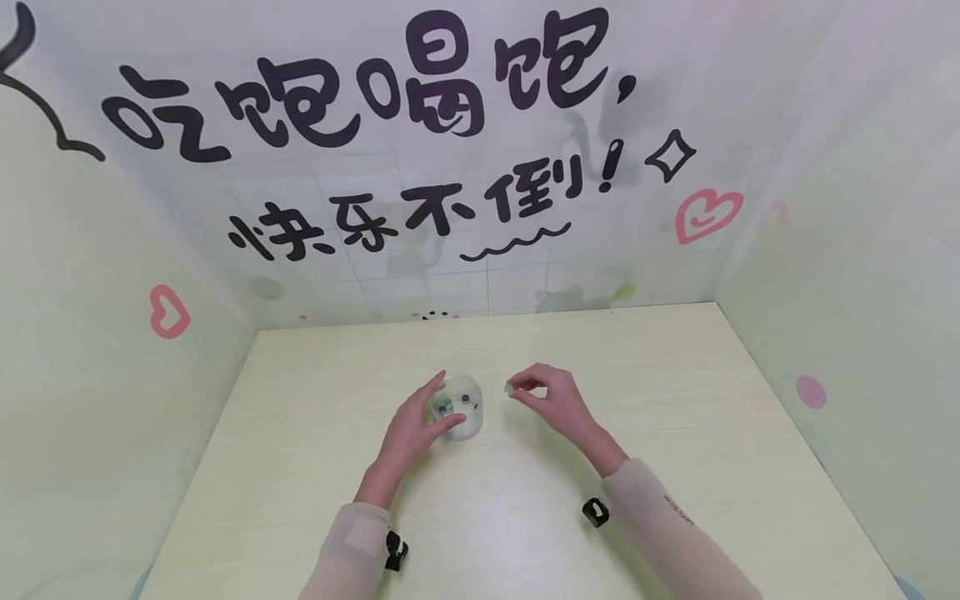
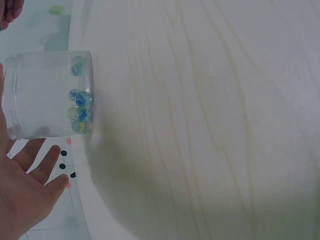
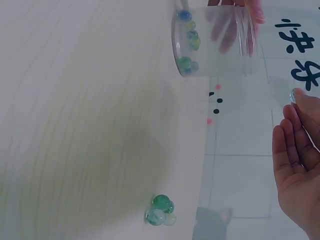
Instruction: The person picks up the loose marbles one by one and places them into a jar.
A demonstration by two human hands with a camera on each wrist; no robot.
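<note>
A clear, open-topped plastic jar (image 1: 471, 427) stands on the table with several blue, green and yellowish glass marbles (image 2: 82, 99) at its bottom. My left hand (image 1: 415, 423) holds the jar from the left, thumb on the near side and fingers on the far side. To the right of the jar, my right hand (image 1: 558, 402) pinches a small pale glass marble (image 1: 508, 388) between thumb and fingertips. In the right wrist view this marble (image 3: 293, 96) is up beyond the level of the jar's rim, a short way from it.
A green marble (image 3: 161, 202) and a clear pale marble (image 3: 155, 217) lie on the tabletop in the right wrist view. The pale wooden table (image 1: 480, 533) ends at a printed curtain (image 1: 487, 287) behind, with more curtain at both sides.
</note>
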